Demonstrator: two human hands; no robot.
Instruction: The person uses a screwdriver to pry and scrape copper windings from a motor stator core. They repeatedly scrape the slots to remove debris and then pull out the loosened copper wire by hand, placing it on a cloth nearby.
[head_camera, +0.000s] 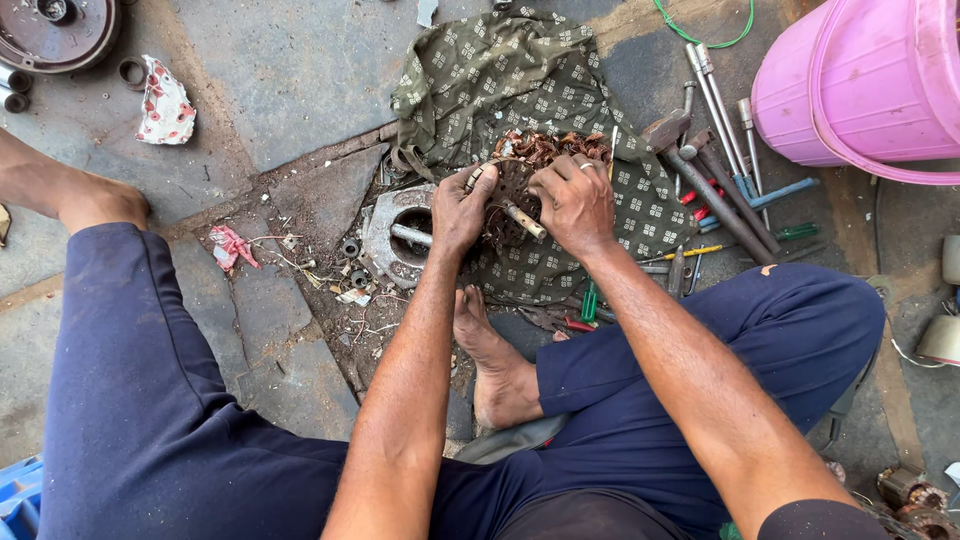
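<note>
A round motor stator (515, 200) with reddish copper windings lies on a green patterned cloth (500, 75) spread on the stone floor. My left hand (460, 205) grips its left rim, fingers curled over the edge. My right hand (575, 200), with a ring on one finger, closes over its right side, beside the pale shaft sticking out of the middle. Loose copper wire (545, 148) is heaped just beyond the stator.
A grey metal motor cover (395, 235) lies left of the stator. Hammers (700, 180), screwdrivers and rods lie to the right, below a pink plastic bucket (860, 85). A dark round housing (55, 35) sits at top left. My bare foot (490, 360) rests under my arms.
</note>
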